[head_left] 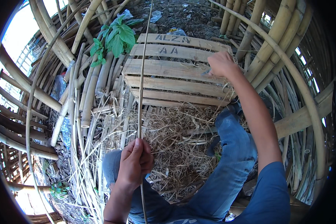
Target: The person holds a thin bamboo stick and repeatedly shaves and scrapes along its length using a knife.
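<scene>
My left hand (135, 161) is closed round a long, thin bamboo strip (142, 86), thumb on top, between my knees. The strip stands nearly upright in the view, its upper part passing in front of a slatted wooden crate (158, 67) and its lower part running down past my lap. My right hand (223, 65) is closed at the crate's right end, the arm stretched forward. From its fingers a small grey blade (205, 72) sticks out to the left, which looks like a knife; its handle is hidden in the fist.
Curly bamboo shavings (183, 149) cover the ground between my legs (233, 149). Cut bamboo poles (87, 97) and pale strips lie to the left, beside a leafy green plant (117, 39). Thick bamboo posts (276, 41) rise at the right. Slatted bamboo racks (18, 127) stand far left.
</scene>
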Available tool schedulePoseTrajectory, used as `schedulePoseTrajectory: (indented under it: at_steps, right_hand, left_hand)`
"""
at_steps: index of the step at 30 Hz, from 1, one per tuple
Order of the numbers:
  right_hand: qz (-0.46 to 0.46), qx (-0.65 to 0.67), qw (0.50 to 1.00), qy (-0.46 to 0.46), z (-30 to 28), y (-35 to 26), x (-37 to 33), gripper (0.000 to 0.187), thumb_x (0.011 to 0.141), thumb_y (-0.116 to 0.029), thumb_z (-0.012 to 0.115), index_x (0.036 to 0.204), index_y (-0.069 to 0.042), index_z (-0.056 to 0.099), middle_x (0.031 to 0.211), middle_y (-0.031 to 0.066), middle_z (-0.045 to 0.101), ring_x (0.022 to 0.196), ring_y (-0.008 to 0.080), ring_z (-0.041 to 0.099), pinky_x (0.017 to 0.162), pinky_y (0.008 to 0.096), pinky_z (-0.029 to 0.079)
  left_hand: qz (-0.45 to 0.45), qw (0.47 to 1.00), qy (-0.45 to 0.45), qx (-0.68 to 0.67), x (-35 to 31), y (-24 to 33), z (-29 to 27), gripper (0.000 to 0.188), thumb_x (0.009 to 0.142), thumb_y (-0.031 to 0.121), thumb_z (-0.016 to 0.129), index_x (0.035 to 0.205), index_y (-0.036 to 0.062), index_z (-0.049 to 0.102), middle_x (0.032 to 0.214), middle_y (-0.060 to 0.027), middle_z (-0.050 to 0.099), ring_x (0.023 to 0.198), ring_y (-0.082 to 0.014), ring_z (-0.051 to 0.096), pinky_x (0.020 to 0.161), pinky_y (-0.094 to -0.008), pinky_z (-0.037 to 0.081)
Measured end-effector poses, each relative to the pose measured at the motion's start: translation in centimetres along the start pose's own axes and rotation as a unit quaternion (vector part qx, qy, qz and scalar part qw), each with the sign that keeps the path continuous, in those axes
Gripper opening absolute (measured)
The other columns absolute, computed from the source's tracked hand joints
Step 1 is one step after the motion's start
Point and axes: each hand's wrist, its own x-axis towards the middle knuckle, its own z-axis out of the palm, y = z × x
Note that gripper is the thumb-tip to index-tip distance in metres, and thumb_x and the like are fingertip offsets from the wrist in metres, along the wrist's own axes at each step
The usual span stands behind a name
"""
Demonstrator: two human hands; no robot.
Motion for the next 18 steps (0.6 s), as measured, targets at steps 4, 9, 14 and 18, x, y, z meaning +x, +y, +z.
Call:
schedulePoseTrajectory:
  at_steps: [4,9,14,18]
  right_hand:
    - [-0.013,-0.025,1.000,0.005,-1.1,-0.6,2.3,0.027,0.073,-0.028,0.072,0.079,-0.001,0.070,0.080,0.0144,0.069,0.079,0.0285,0.067,0.069,0.0375,0.054]
    - [-0.014,-0.043,0.999,-0.010,-1.0,-1.0,3.4,0.037,0.071,-0.036,0.074,0.080,0.000,0.070,0.081,0.0170,0.068,0.081,0.0310,0.067,0.071,0.0388,0.053]
    - [-0.037,-0.024,0.997,-0.070,-1.7,-0.1,3.3,0.041,0.075,-0.038,0.072,0.089,0.000,0.069,0.092,0.0202,0.067,0.091,0.0327,0.065,0.078,0.0405,0.052]
    - [0.051,-0.015,0.992,-0.113,-2.3,-0.4,4.4,0.040,0.081,-0.040,0.068,0.098,-0.004,0.069,0.098,0.0122,0.069,0.094,0.0296,0.065,0.079,0.0381,0.052]
  left_hand:
    - [-0.012,1.000,-0.003,0.003,-0.3,0.6,-0.4,0.037,0.101,0.035,0.033,0.081,0.0076,0.048,0.054,0.0050,0.026,0.042,-0.0055,0.024,0.037,-0.0219,0.019]
    - [-0.028,0.999,-0.022,-0.003,0.1,0.7,-0.2,0.035,0.101,0.036,0.035,0.084,0.0081,0.047,0.055,0.0060,0.025,0.043,-0.0044,0.022,0.039,-0.0207,0.018]
    - [-0.045,0.999,-0.024,-0.002,-0.4,0.8,-0.6,0.037,0.101,0.038,0.036,0.084,0.0074,0.047,0.055,0.0060,0.026,0.044,-0.0043,0.023,0.040,-0.0206,0.019]
    - [-0.038,0.999,-0.021,0.002,0.2,0.9,-0.4,0.037,0.101,0.038,0.035,0.084,0.0074,0.048,0.054,0.0059,0.027,0.044,-0.0044,0.023,0.040,-0.0207,0.019]
